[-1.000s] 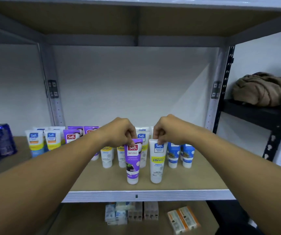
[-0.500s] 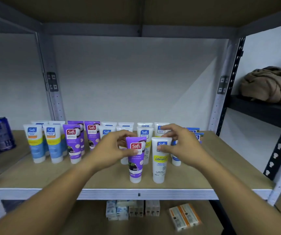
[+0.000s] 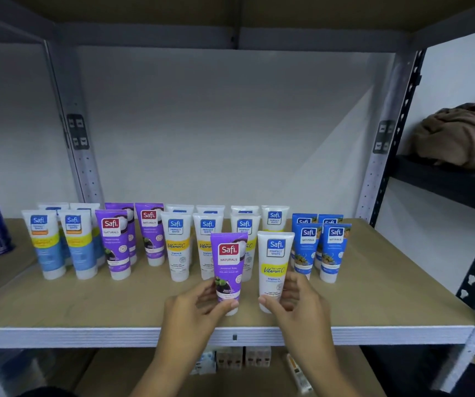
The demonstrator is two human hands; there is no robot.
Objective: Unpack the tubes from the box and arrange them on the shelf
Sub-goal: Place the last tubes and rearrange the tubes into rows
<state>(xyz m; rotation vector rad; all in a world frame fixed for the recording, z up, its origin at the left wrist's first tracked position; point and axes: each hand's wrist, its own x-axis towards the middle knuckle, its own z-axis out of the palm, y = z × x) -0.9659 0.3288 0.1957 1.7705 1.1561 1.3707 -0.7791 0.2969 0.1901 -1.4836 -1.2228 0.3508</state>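
Currently my left hand pinches the base of the purple Safi Naturals tube, thumb in front, fingers behind. My right hand grips the white Safi Vitamin C tube just right of it the same way. Both stand cap-down, near the front edge of the shelf, ahead of the rows of tubes behind the purple one. No box visible. I judge this the placing step; next, let go cleanly without tipping either, or slide them back into line.
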